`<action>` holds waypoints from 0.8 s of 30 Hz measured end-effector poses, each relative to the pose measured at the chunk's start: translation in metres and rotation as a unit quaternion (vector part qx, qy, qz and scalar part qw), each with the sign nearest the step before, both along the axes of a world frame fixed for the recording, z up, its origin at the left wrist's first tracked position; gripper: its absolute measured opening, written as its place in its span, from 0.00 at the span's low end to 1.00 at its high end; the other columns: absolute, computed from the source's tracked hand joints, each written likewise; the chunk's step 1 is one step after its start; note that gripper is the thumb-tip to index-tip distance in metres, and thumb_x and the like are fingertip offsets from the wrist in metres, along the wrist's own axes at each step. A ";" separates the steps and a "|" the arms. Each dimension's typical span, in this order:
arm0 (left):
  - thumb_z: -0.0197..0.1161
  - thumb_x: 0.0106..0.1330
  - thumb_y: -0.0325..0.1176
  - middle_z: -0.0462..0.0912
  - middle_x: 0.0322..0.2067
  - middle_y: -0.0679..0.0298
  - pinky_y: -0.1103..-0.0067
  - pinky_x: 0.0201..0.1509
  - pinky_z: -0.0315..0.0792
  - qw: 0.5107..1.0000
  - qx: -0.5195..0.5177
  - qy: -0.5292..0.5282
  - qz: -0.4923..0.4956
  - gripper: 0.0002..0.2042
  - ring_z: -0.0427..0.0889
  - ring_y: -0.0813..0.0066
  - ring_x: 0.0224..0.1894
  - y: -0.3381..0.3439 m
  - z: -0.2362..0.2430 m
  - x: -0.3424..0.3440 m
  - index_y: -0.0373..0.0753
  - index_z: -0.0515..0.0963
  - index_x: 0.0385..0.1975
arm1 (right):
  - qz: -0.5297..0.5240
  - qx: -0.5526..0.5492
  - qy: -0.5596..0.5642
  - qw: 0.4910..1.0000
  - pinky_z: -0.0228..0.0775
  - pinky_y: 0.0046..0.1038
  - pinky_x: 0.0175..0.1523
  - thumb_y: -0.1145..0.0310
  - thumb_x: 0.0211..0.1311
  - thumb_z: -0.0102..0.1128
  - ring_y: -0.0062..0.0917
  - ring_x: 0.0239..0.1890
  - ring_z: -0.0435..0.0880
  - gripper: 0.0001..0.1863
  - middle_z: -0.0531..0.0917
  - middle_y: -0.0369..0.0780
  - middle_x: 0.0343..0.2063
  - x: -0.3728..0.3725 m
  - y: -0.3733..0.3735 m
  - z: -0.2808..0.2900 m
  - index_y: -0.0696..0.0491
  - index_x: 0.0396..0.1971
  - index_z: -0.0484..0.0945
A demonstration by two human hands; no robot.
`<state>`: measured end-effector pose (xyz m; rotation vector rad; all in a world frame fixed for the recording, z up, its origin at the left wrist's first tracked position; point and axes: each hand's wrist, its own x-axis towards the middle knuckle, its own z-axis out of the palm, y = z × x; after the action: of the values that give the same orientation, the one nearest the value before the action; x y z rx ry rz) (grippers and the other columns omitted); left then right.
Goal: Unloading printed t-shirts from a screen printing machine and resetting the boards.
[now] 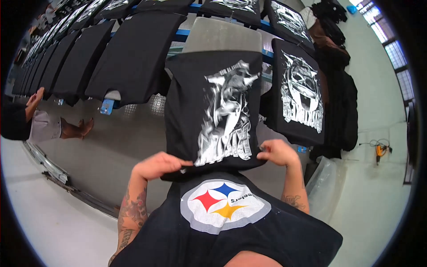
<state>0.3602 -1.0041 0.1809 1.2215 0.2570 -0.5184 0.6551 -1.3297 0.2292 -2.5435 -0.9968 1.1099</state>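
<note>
In front of me a black T-shirt (184, 107) with a white and grey print lies stretched over a flat grey board (222, 35). The board's far end is bare, and the cloth covers the nearer part. The print looks rippled and smeared on its left side. At the shirt's near left corner my left hand (161, 165) is closed, thumb and fingers pinching the edge. My right hand (280, 152) is curled at the near right corner, its fingertips gripping the cloth. The shirt's near edge hangs close to my body.
Right of the board sits another printed black shirt (302, 89) on its own board. Plain black shirts (133, 53) cover a row of boards at left. A person's hand (35, 99) rests near that row. Dark garments (342, 107) are piled at right; an orange tool (379, 150) lies beyond.
</note>
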 end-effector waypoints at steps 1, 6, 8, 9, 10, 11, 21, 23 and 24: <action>0.59 0.73 0.38 0.85 0.43 0.67 0.83 0.49 0.72 0.999 -0.026 -0.010 -0.019 0.15 0.75 0.85 0.41 -0.011 0.000 -0.006 0.35 0.83 0.50 | 0.031 0.062 -0.047 0.996 0.68 0.38 0.31 0.58 0.56 0.69 0.42 0.23 0.76 0.18 0.78 0.48 0.20 0.010 0.014 0.003 0.59 0.26 0.77; 0.58 0.74 0.40 0.77 0.27 0.78 0.85 0.34 0.65 0.998 -0.044 0.043 0.010 0.15 0.66 0.90 0.30 -0.051 -0.008 -0.035 0.37 0.83 0.51 | 0.080 0.253 -0.136 0.954 0.69 0.38 0.33 0.63 0.63 0.62 0.45 0.25 0.77 0.13 0.77 0.50 0.21 0.047 0.149 -0.010 0.59 0.29 0.77; 0.58 0.74 0.40 0.78 0.28 0.77 0.86 0.35 0.65 0.997 -0.044 0.030 0.056 0.15 0.67 0.90 0.31 -0.056 -0.006 -0.057 0.37 0.83 0.51 | 0.143 0.322 -0.131 0.927 0.70 0.39 0.36 0.61 0.63 0.62 0.45 0.28 0.78 0.15 0.78 0.50 0.24 0.056 0.223 -0.034 0.58 0.29 0.78; 0.58 0.74 0.40 0.78 0.29 0.77 0.86 0.36 0.65 0.995 -0.021 0.052 0.079 0.15 0.67 0.90 0.31 -0.062 -0.004 -0.065 0.38 0.83 0.51 | 0.161 0.315 -0.141 0.925 0.71 0.40 0.38 0.60 0.64 0.61 0.45 0.32 0.79 0.15 0.79 0.49 0.26 0.062 0.258 -0.048 0.58 0.29 0.79; 0.58 0.74 0.41 0.79 0.28 0.75 0.85 0.37 0.67 0.992 -0.033 0.035 0.119 0.15 0.68 0.89 0.32 -0.069 0.000 -0.074 0.38 0.83 0.51 | 0.187 0.326 -0.149 0.915 0.72 0.41 0.41 0.59 0.64 0.60 0.45 0.35 0.80 0.15 0.80 0.49 0.28 0.063 0.293 -0.064 0.57 0.30 0.80; 0.58 0.73 0.42 0.83 0.34 0.70 0.83 0.44 0.69 0.986 -0.023 0.027 0.163 0.17 0.73 0.86 0.37 -0.075 0.003 -0.082 0.36 0.83 0.50 | 0.181 0.335 -0.145 0.913 0.73 0.42 0.45 0.58 0.65 0.59 0.46 0.38 0.81 0.14 0.81 0.49 0.33 0.063 0.325 -0.081 0.56 0.34 0.80; 0.58 0.73 0.46 0.82 0.38 0.69 0.82 0.50 0.68 0.874 0.000 0.103 0.474 0.23 0.74 0.82 0.41 -0.143 0.010 -0.115 0.27 0.80 0.51 | 0.075 0.233 -0.212 0.946 0.76 0.45 0.49 0.59 0.65 0.58 0.50 0.44 0.82 0.15 0.71 0.53 0.50 0.040 0.402 -0.158 0.55 0.42 0.75; 0.58 0.73 0.46 0.83 0.40 0.66 0.81 0.51 0.69 0.872 0.002 0.088 0.482 0.24 0.76 0.80 0.43 -0.144 0.017 -0.124 0.27 0.80 0.51 | 0.070 0.232 -0.202 0.949 0.75 0.45 0.51 0.58 0.65 0.59 0.49 0.45 0.82 0.16 0.71 0.53 0.50 0.043 0.404 -0.151 0.55 0.43 0.75; 0.58 0.72 0.47 0.84 0.41 0.63 0.80 0.53 0.70 0.877 0.001 0.087 0.472 0.25 0.77 0.78 0.44 -0.143 0.022 -0.128 0.27 0.80 0.51 | 0.056 0.216 -0.196 0.955 0.75 0.45 0.52 0.57 0.65 0.59 0.49 0.46 0.81 0.18 0.71 0.53 0.49 0.043 0.406 -0.147 0.55 0.44 0.74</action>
<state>0.2324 -1.1468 0.2031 0.9047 0.9473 0.2348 0.6982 -0.9234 0.0827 -2.3991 -1.3180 0.3427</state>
